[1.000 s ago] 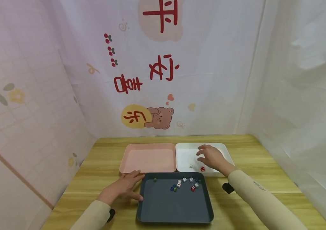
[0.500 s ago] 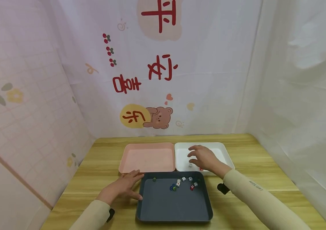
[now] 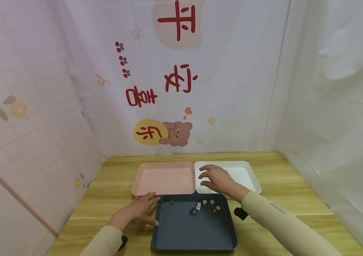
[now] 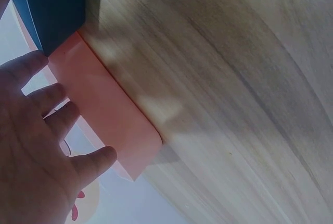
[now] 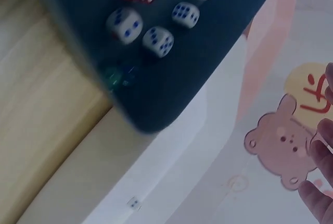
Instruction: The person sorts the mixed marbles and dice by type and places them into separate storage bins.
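My right hand (image 3: 218,179) hovers over the white tray (image 3: 253,177), fingers spread and nothing between them. In the right wrist view its fingers (image 5: 325,156) show at the right edge, and a white die (image 5: 133,203) lies in the white tray. The dark grey tray (image 3: 194,236) stands in front, holding several white dice (image 3: 212,202), a red die (image 3: 214,211) and small blue and green pieces (image 3: 194,213). A lone green piece (image 3: 172,202) lies near its far left corner. My left hand (image 3: 135,211) rests at that tray's left rim, fingers extended.
The pink tray (image 3: 165,177) stands left of the white one, behind the dark tray. All three stand on a wood-grain table (image 3: 104,188). Light printed cloth (image 3: 232,71) hangs behind the table and at both sides.
My right hand has moved left across the white tray, and it now hides the white and red dice seen there earlier in the head view. The left hand has stayed in place.
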`<state>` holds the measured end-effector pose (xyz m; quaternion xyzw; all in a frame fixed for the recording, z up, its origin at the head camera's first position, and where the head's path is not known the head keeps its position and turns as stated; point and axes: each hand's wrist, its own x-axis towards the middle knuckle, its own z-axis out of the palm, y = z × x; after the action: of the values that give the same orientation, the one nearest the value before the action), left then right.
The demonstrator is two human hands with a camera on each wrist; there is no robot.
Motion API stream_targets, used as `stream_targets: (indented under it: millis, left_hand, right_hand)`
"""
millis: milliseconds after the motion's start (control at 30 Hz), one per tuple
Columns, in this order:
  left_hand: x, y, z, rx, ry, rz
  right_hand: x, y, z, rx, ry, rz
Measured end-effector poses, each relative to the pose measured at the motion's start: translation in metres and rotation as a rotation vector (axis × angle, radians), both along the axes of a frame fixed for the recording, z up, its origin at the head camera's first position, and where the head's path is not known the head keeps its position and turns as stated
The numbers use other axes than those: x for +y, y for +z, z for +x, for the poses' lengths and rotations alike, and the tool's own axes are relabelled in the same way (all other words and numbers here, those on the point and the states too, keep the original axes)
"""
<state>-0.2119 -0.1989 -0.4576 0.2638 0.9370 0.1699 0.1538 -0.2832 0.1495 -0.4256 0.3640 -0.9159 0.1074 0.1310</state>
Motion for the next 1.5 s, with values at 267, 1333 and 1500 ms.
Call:
stream_targets:
  millis: [267,1333,1500]
  left_hand:
    - [0.001,-0.001,0.000,0.002,-0.003,0.007]
    - [-0.001,-0.002,0.003,0.000,0.011,0.025]
    - [-0.001,-0.002,0.003,-0.001,0.013,0.032]
  right_hand:
    - [-0.018,-0.001,0.011,0.013,0.052,-0.008]
    - [-0.036,-0.038,0.040,-0.105,0.154,0.047]
    - [-0.037,-0.042,0.042,-0.115,0.175,0.035]
